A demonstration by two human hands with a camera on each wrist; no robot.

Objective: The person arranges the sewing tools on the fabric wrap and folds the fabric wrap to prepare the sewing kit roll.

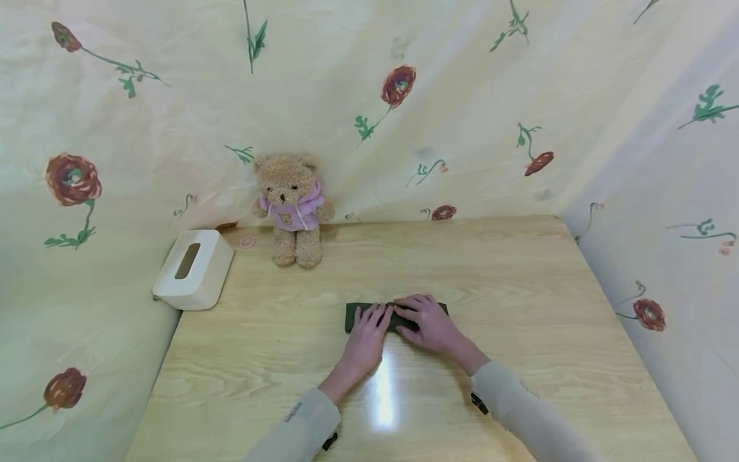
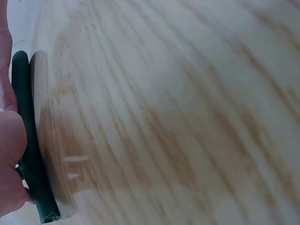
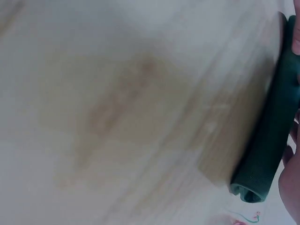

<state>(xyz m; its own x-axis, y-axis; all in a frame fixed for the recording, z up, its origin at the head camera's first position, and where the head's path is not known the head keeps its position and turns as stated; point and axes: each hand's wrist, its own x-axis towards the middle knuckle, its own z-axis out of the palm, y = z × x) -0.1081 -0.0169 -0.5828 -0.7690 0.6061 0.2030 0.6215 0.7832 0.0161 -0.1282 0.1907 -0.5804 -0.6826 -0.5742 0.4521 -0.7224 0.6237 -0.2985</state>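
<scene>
A dark green cloth (image 1: pixel 356 317), rolled into a long narrow bundle, lies crosswise on the wooden table. My left hand (image 1: pixel 365 337) holds its left half, the fingers reaching over the top. On the right half, my right hand (image 1: pixel 430 326) grips with fingers across the far side and thumb at the near edge. Both hands almost meet at the middle. One end of the rolled cloth (image 3: pixel 262 159) shows a small hollow in the right wrist view. In the left wrist view, the same roll (image 2: pixel 29 126) runs beside the thumb, much of the hand being cut off.
A teddy bear (image 1: pixel 294 215) in a purple hoodie stands against the flowered curtain (image 1: pixel 323 83) at the back. To its left, a white tissue box (image 1: pixel 210 282) sits at the edge of the table (image 1: pixel 248 385). Light reflects off the tabletop between the forearms.
</scene>
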